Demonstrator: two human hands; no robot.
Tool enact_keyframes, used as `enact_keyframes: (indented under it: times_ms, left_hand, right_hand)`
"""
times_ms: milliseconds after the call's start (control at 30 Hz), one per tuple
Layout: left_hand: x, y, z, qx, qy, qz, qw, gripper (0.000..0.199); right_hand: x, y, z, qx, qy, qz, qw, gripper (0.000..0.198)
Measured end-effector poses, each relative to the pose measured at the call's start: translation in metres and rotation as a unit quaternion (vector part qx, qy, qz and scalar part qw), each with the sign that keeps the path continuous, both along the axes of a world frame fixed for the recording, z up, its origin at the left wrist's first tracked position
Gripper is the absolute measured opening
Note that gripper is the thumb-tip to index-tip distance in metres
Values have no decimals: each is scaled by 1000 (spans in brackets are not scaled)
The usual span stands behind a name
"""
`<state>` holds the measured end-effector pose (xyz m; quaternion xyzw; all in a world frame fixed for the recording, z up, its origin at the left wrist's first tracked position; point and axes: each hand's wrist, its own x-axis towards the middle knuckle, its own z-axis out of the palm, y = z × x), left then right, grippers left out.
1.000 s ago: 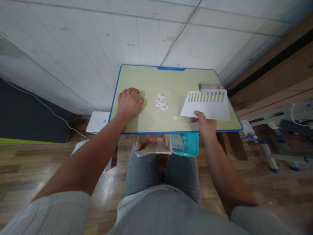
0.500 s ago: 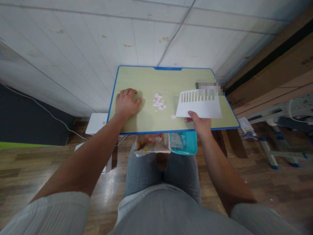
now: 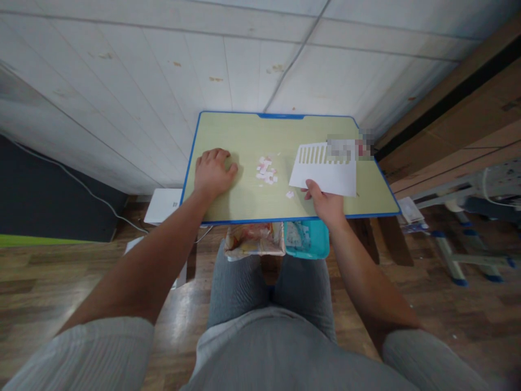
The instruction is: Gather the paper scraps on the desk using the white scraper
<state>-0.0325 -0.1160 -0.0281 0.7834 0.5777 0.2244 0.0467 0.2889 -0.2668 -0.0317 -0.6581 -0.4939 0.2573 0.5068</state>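
Observation:
My right hand (image 3: 328,205) pinches the near edge of a white sheet (image 3: 321,176), thumb on top and fingers beneath. A row of narrow slots is cut along the sheet's far side. My left hand (image 3: 214,172) rests on the left part of the pale yellow-green table (image 3: 244,203), fingers bent but apart, with nothing in it. Between the hands lies a small heap of pale pink and white scraps (image 3: 266,171). A single loose scrap (image 3: 290,194) is just left of my right hand.
Below the table's near edge are a lined box (image 3: 254,241) and a teal bin (image 3: 311,244), side by side. A blurred-out dark item lies at the table's right back. The wall (image 3: 240,70) stands behind; cardboard (image 3: 439,125) is at the right.
The white sheet and my right hand have shifted slightly left, and the sheet's tilt has changed. My left hand and the scraps stay where they were on the table.

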Motion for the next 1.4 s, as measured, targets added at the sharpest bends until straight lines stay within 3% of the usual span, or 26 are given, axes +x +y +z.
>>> enact_keyframes:
  times_ms: [333, 567, 767, 1400]
  left_hand:
    - [2, -4, 6, -11, 9, 1, 1000, 47]
    - [3, -3, 6, -7, 17, 8, 1000, 49]
    - [2, -2, 5, -5, 17, 4, 1000, 50]
    - [2, 0, 0, 1, 1, 4, 1000, 46]
  right_hand:
    - [10, -3, -4, 14, 66, -24, 997, 41]
    - [20, -17, 7, -22, 31, 31, 999, 37]
    - [34, -17, 23, -58, 64, 63, 994, 23]
    - [38, -19, 23, -67, 100, 99, 988, 31]
